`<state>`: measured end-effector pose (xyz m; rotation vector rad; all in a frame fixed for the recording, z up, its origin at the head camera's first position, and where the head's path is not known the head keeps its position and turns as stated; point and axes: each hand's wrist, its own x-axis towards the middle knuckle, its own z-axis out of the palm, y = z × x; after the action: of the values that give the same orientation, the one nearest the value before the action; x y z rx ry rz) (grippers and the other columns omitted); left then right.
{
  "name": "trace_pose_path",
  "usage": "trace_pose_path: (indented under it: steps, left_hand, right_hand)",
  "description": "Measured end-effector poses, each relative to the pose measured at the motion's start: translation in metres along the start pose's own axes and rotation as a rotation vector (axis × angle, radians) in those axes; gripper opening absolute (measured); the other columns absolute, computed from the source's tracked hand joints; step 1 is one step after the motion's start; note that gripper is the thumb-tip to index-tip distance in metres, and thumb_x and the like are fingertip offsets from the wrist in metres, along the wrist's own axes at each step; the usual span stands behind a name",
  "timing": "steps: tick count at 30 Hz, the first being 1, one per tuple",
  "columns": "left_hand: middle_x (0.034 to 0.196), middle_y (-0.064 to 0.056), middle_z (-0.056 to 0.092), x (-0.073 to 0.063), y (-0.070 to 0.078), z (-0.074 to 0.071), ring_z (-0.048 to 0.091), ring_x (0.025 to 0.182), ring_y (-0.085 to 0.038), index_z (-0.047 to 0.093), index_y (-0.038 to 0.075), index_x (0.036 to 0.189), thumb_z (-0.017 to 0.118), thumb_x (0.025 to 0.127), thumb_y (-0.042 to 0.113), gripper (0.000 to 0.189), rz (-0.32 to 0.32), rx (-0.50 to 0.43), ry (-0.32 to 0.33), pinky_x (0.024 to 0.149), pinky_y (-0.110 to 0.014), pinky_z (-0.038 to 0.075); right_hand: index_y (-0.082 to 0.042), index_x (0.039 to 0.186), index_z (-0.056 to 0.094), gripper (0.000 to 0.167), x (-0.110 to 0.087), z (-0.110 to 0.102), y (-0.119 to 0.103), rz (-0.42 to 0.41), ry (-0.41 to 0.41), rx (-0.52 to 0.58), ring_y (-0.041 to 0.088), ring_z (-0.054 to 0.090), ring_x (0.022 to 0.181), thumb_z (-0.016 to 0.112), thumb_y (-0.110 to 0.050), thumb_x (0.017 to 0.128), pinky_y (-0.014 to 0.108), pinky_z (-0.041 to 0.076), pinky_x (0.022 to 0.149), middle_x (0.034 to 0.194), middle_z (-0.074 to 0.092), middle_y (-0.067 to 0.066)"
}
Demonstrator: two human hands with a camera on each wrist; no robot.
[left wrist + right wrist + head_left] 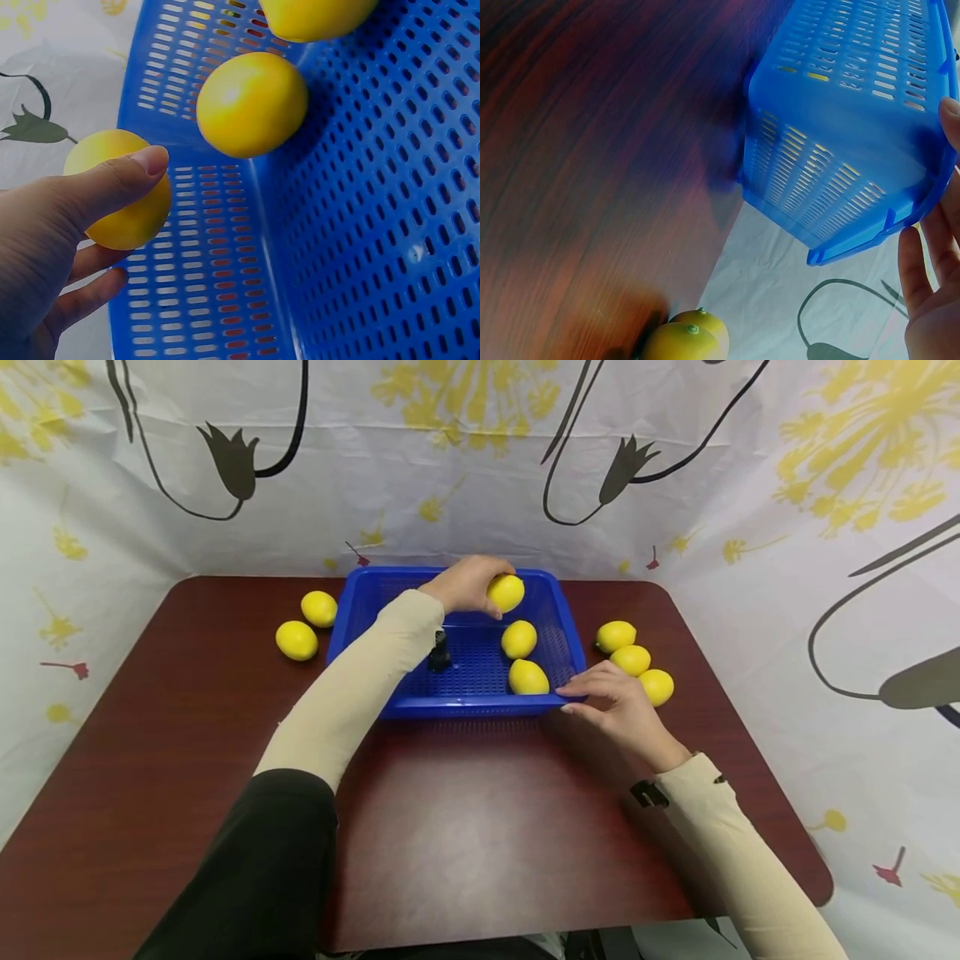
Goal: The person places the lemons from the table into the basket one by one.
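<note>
A blue perforated plastic basket (450,704) stands at the far side of the table. Between thumb and fingers, my left hand (467,583) holds a yellow lemon (507,593) over the basket's far right part; the left wrist view shows the thumb across that lemon (124,225). Below it, a lemon (519,639) and another lemon (528,677) lie along the basket's right side. My right hand (621,706) pinches the rim at the near right corner, thumb outside the basket (840,120) and fingers over the edge.
Left of the basket, two lemons lie on the brown table (187,735), the nearer lemon (296,641) slightly farther left. Three lemons sit in a slanting row to the right, near my right hand, the middle lemon (631,660) among them. A patterned white cloth (480,510) hangs behind.
</note>
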<state>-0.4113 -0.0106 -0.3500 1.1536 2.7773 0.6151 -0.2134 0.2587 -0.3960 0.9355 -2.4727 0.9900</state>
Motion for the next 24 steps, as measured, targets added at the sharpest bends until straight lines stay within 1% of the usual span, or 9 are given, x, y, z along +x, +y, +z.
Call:
trace_pose_path:
  steps: [2, 6, 11, 20, 24]
  left_hand:
    - [0.139, -0.009, 0.058, 0.0, 0.0, 0.003, 0.057, 0.124, -0.025, 0.051, 0.01, 0.142, 0.085, 0.078, 0.031, 0.075, 0.003, -0.003, -0.005, 0.107, -0.039, 0.047]
    - [0.139, -0.009, 0.058, 0.002, -0.001, 0.008, 0.057, 0.123, -0.024, 0.05, 0.012, 0.142, 0.084, 0.079, 0.03, 0.074, -0.017, -0.003, -0.022, 0.106, -0.039, 0.048]
    - [0.14, -0.009, 0.058, 0.002, 0.0, 0.014, 0.057, 0.124, -0.024, 0.05, 0.012, 0.142, 0.084, 0.079, 0.028, 0.073, -0.038, 0.005, -0.047, 0.106, -0.039, 0.048]
    - [0.141, -0.01, 0.054, 0.002, 0.001, 0.021, 0.054, 0.125, -0.026, 0.052, 0.011, 0.141, 0.084, 0.079, 0.03, 0.072, -0.049, 0.047, -0.052, 0.108, -0.041, 0.046]
    - [0.139, -0.011, 0.052, 0.003, 0.0, 0.023, 0.055, 0.122, -0.027, 0.051, 0.011, 0.142, 0.083, 0.079, 0.03, 0.073, -0.055, 0.054, -0.066, 0.107, -0.041, 0.047]
  right_hand:
    - [-0.012, 0.103, 0.079, 0.03, 0.0, 0.0, 0.001, -0.004, 0.0, 0.001, 0.014, 0.06, 0.097, 0.084, -0.004, 0.074, 0.01, 0.044, 0.089, 0.098, 0.077, 0.005]
    - [-0.013, 0.103, 0.079, 0.03, 0.0, 0.0, 0.002, -0.004, -0.002, 0.002, 0.014, 0.06, 0.098, 0.084, -0.005, 0.075, 0.01, 0.044, 0.09, 0.098, 0.077, 0.005]
    - [-0.013, 0.103, 0.079, 0.031, -0.001, 0.001, 0.003, -0.004, 0.001, 0.005, 0.013, 0.06, 0.098, 0.084, -0.005, 0.074, 0.01, 0.044, 0.09, 0.098, 0.077, 0.004]
    - [-0.013, 0.103, 0.079, 0.03, -0.002, 0.002, 0.004, -0.01, 0.005, 0.001, 0.014, 0.06, 0.098, 0.084, -0.005, 0.074, 0.011, 0.044, 0.09, 0.099, 0.077, 0.004]
    - [-0.013, 0.103, 0.079, 0.03, -0.002, 0.001, 0.004, -0.001, 0.002, -0.001, 0.013, 0.06, 0.099, 0.084, -0.006, 0.075, 0.011, 0.044, 0.09, 0.099, 0.076, 0.004]
